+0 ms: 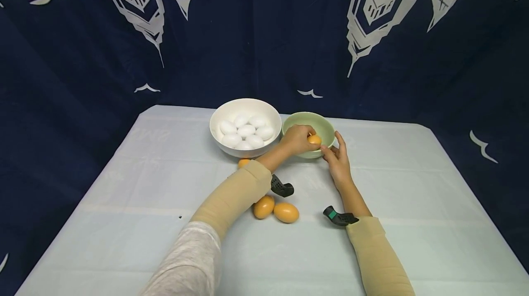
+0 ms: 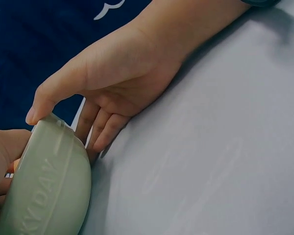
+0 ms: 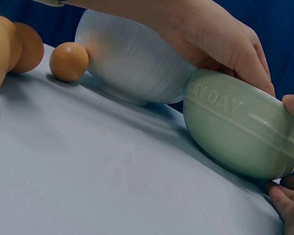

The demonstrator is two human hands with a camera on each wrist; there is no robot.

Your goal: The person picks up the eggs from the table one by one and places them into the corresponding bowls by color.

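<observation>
In the head view, my left hand point(image 1: 298, 140) reaches over the green bowl point(image 1: 303, 119) from the left, pinching an orange-brown egg point(image 1: 314, 140) between thumb and fingers, at the near rim. My right hand point(image 1: 339, 165) holds that bowl's right side, its thumb on the rim and other fingers down along the wall. Raised lettering on the bowl point(image 2: 59, 181) shows in the left wrist view, where the right hand appears. The right wrist view has the left hand over the same bowl point(image 3: 235, 127), its fingertips hidden inside.
Left of the green bowl stands a larger white bowl point(image 1: 218, 137) with several white eggs point(image 1: 246, 131). One orange-brown egg point(image 3: 68, 61) lies by it. More orange-brown eggs point(image 1: 286, 212) lie nearer on the white-covered table point(image 1: 144, 186). A dark blue curtain point(image 1: 256, 48) hangs behind.
</observation>
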